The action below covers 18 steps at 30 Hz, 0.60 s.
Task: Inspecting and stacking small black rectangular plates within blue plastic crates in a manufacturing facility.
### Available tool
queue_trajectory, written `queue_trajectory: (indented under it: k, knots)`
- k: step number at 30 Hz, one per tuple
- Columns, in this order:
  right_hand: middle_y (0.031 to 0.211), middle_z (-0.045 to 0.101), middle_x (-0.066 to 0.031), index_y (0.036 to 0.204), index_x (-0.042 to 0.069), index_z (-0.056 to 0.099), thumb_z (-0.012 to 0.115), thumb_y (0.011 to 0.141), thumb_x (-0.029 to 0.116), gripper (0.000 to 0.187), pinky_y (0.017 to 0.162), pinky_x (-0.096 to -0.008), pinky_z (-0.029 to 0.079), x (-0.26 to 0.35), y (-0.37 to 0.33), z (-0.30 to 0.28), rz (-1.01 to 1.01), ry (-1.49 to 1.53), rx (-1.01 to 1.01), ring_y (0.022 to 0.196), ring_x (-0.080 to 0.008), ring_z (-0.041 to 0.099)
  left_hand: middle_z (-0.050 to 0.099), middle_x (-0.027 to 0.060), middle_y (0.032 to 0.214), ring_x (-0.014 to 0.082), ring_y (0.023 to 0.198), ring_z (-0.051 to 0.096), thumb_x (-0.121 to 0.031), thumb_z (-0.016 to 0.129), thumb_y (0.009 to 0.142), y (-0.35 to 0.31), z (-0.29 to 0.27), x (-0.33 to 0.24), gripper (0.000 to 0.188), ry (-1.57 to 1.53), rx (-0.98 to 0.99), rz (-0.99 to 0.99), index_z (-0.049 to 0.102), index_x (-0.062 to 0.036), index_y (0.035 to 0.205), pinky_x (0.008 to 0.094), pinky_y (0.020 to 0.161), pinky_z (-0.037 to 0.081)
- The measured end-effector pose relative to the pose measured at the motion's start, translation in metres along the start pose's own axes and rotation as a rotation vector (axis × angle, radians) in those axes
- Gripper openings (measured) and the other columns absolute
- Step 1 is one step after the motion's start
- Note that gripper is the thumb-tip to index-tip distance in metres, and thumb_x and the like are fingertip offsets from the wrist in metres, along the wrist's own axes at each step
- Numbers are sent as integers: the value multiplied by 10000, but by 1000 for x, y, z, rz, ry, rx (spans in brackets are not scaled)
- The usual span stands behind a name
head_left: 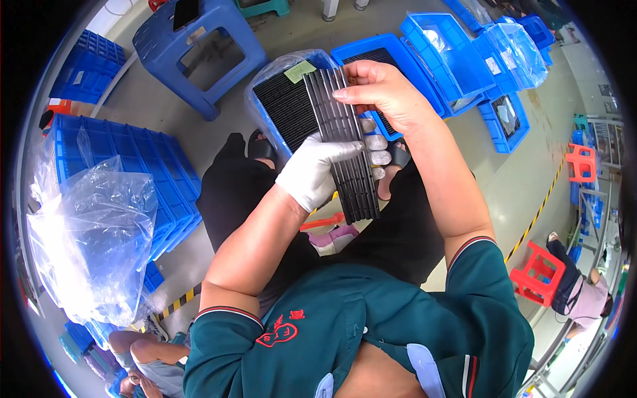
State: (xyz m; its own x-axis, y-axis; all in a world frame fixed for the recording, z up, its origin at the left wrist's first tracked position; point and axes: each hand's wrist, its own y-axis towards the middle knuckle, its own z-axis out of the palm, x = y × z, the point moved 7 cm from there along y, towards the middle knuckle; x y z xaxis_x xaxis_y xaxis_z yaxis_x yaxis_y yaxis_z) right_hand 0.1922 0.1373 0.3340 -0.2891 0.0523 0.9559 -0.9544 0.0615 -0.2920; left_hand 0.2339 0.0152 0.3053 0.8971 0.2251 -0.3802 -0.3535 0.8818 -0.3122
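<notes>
In my left hand [310, 171], which wears a white glove, lies a bundle of long black ribbed strips [346, 169]. The gloved thumb presses across its face while the fingers wrap round its right side. My bare right hand [388, 96] pinches the far end of the same bundle between thumb and fingers. Just beyond, a blue bin [285, 147] lined with clear plastic holds rows of similar black strips [282, 106]. A pale green paper slip [300, 71] rests on those rows.
Blue crates [126, 159] under clear plastic film [99, 225] stand at left. A blue stool [199, 53] carries a dark flat object [186, 13]. More blue bins [451, 56] crowd the far right. Red stools [539, 273] and other people [587, 292] are farther off.
</notes>
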Motion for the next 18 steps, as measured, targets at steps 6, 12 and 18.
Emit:
queue_trajectory:
  k: [6,12,18]
  knots:
    - [889,686,-12,1059,23,653,740,795,165,312,688,-211,447,5,-3,0,-5,-32,-34,766,-65,603,631,152,1040,291,973,654,-24,614,854,-2,9,-1,314,-21,24,-9,538,-8,1158,420,868,553]
    - [887,687,-17,1051,19,658,740,798,170,305,692,-216,451,3,-2,-2,-8,-35,-27,769,-69,606,629,146,1042,293,974,653,-26,612,854,0,6,0,315,-15,17,-4,538,-7,1160,425,873,550]
    - [915,691,-43,1065,4,646,749,789,130,321,755,-237,487,2,0,2,-12,1,-17,815,-95,636,634,150,1039,292,966,655,-40,606,866,1,4,2,306,-11,-9,-7,543,4,1163,427,871,549]
